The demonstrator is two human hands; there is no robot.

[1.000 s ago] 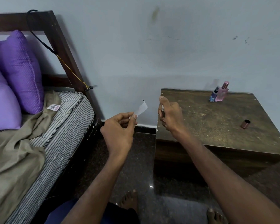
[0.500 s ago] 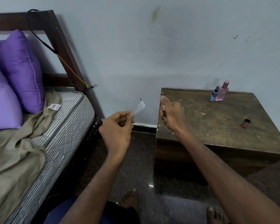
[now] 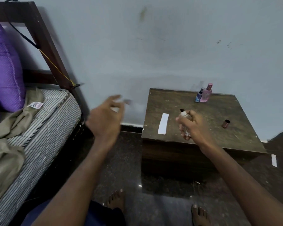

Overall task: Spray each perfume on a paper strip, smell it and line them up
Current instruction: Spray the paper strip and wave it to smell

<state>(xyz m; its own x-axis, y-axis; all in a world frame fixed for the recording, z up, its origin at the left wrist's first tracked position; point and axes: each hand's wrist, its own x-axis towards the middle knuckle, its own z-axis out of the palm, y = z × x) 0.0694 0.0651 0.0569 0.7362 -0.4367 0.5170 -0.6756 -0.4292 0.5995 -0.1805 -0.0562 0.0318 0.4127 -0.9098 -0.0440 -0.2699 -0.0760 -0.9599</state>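
Observation:
My right hand grips a clear perfume bottle with a black nozzle, over the front of the dark wooden table. A white paper strip lies flat on the table's left side. My left hand is raised left of the table and blurred by motion. A whitish smear between its thumb and fingers looks like a pinched second paper strip. A pink perfume bottle and a small blue bottle stand at the table's back edge. A copper cap lies on its side to the right.
A bed with a striped mattress, olive sheet and purple pillows fills the left. Another paper strip lies on the dark floor right of the table. My bare feet rest on the floor below. The wall stands close behind.
The view tilted down and right. My right hand moved right over the table, and the bottle now shows in it. My left hand swung up and away, blurred. A strip now shows on the table.

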